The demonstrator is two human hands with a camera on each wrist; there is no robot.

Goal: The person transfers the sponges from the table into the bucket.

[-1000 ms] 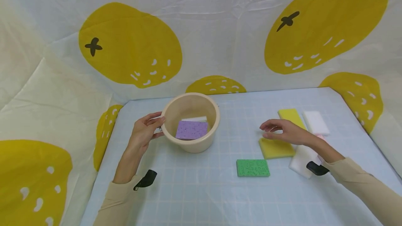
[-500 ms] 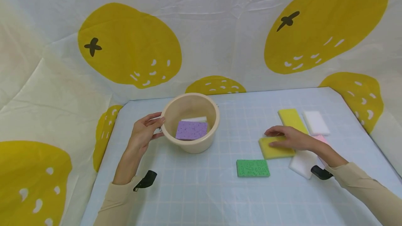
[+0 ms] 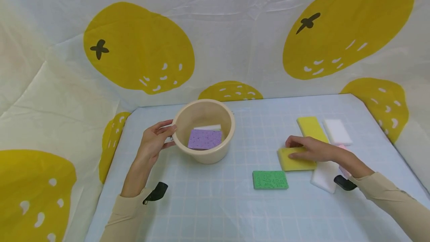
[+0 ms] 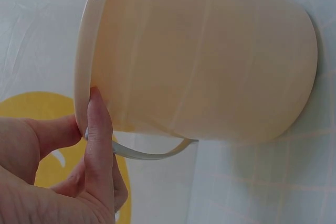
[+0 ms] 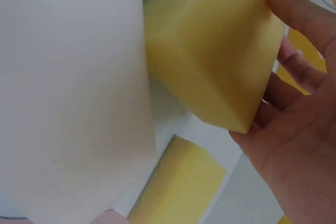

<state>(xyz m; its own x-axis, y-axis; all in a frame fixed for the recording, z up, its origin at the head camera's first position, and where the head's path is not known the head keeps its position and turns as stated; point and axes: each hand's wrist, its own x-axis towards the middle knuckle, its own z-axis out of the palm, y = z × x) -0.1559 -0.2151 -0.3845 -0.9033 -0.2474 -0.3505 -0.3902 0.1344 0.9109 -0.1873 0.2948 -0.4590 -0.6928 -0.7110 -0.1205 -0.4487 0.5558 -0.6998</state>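
Observation:
A beige bucket (image 3: 211, 157) stands on the table left of the middle. My left hand (image 3: 152, 143) pinches its rim, thumb over the edge and fingers outside, as the left wrist view shows beside the bucket's side wall (image 4: 210, 56). Inside lie a purple sponge (image 3: 205, 139) and a white piece (image 3: 208, 127) behind it. My right hand (image 3: 310, 148) grips a thick yellow sponge (image 3: 292, 163), thumb on its top face and fingers along the far edge. In the right wrist view this sponge (image 5: 220, 51) is tilted. A green sponge (image 3: 270, 180) lies just in front of it.
Behind the right hand are another yellow sponge (image 3: 312, 128) and a white sponge (image 3: 337, 132). Another white sponge (image 3: 324, 178) and a partly hidden pink piece (image 3: 344, 171) lie under the right forearm. A fruit-print curtain (image 3: 235, 47) hangs behind the table (image 3: 208, 212).
My right hand has come down and slightly right onto the thick yellow sponge and now grips it. The sponge has shifted very slightly. My left hand and the bucket have stayed put.

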